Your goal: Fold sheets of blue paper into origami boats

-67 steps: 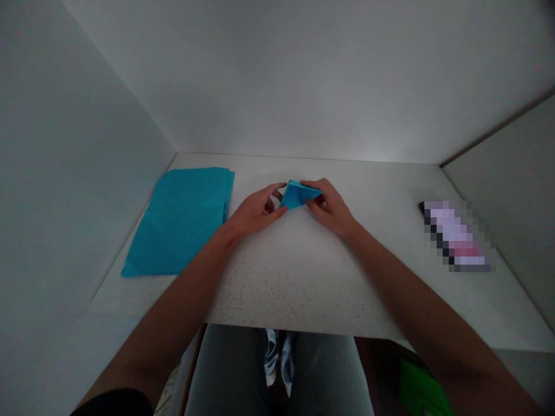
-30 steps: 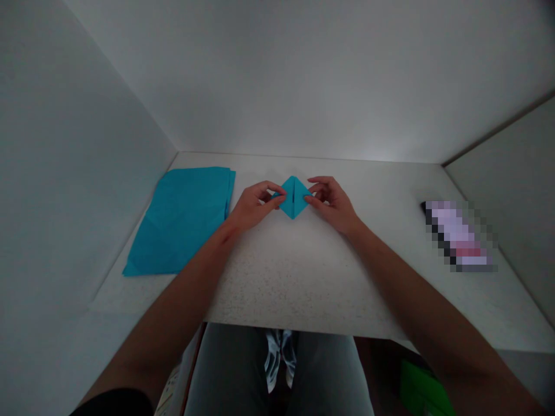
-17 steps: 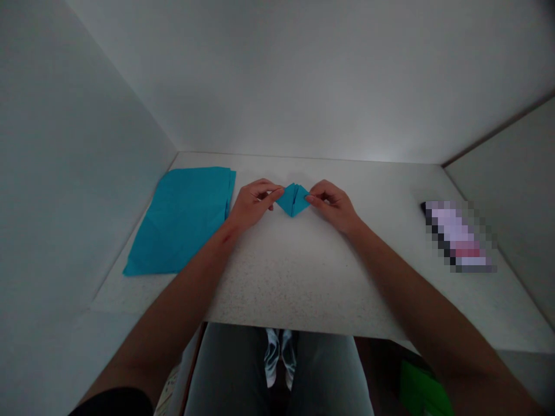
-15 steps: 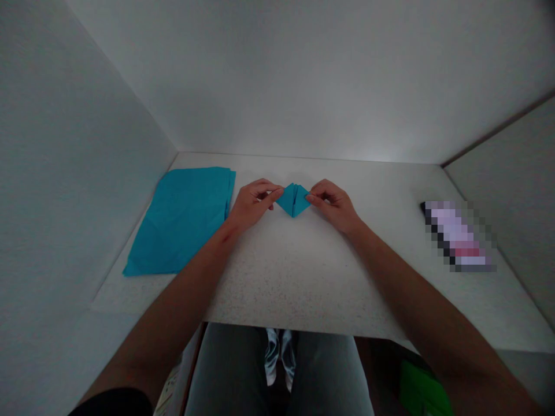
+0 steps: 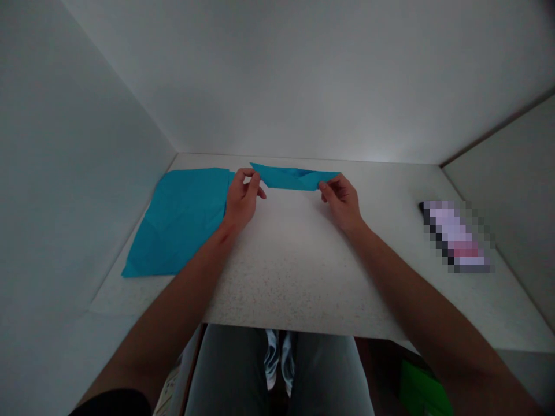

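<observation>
Two ends of one long, folded blue paper strip (image 5: 288, 178) are, in the head view, pinched in our left hand (image 5: 241, 196) and right hand (image 5: 345, 201), its long axis running between them along the white speckled worktop's (image 5: 281, 260) far edge.

One head-worn camera is looking forward and down from above the person's legs (image 5: 236, 370), facing the desk (image 5: 281, 271) and the far wall (image 5: 303, 81). It is sitting fairly near, taking in the desk from near to far edge and framing the left hand (image 5: 241, 197) and right hand (image 5: 346, 202).
</observation>
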Tool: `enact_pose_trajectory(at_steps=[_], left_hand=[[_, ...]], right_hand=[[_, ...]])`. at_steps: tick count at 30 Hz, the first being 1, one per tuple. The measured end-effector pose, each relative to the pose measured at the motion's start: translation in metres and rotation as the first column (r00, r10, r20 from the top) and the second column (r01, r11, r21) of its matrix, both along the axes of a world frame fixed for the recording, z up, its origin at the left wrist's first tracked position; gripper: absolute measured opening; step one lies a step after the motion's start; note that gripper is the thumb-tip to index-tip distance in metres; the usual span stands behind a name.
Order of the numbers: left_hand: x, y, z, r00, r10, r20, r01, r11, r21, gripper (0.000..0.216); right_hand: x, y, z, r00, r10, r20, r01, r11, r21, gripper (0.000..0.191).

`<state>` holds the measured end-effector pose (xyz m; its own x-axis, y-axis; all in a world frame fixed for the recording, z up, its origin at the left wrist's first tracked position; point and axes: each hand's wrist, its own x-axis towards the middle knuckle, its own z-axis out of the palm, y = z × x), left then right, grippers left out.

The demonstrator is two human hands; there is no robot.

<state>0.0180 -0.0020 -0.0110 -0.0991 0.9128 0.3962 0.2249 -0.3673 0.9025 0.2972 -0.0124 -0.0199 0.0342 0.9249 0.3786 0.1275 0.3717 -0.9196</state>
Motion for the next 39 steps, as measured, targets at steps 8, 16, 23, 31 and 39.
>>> enact_pose_trajectory(at_steps=[8, 16, 23, 31, 39], left_hand=[[0.006, -0.003, -0.007, 0.958, -0.284, 0.049, 0.287, 0.954, -0.086, 0.068], [0.007, -0.015, 0.01, 0.942, -0.327, 0.076, 0.335, 0.931, -0.144, 0.04], [0.012, -0.016, 0.004, 0.899, -0.428, 0.098, 0.439, 0.88, -0.184, 0.046], [0.0, 0.005, 0.005, 0.971, -0.081, 0.227, 0.098, 0.993, -0.061, 0.058], [-0.006, 0.011, 0.0, 0.984, 0.036, 0.177, -0.028, 0.999, -0.044, 0.059]], right_hand=[[-0.004, -0.008, 0.003, 0.993, 0.111, 0.047, -0.112, 0.994, 0.01, 0.052], [-0.006, -0.014, 0.01, 0.978, 0.132, 0.162, -0.139, 0.99, 0.034, 0.045], [-0.002, -0.021, 0.023, 0.889, 0.312, 0.334, -0.297, 0.95, -0.098, 0.045], [-0.005, -0.023, 0.022, 0.872, 0.32, 0.371, -0.261, 0.944, -0.201, 0.07], [-0.004, -0.014, 0.012, 0.993, 0.049, 0.109, -0.039, 0.994, -0.099, 0.08]])
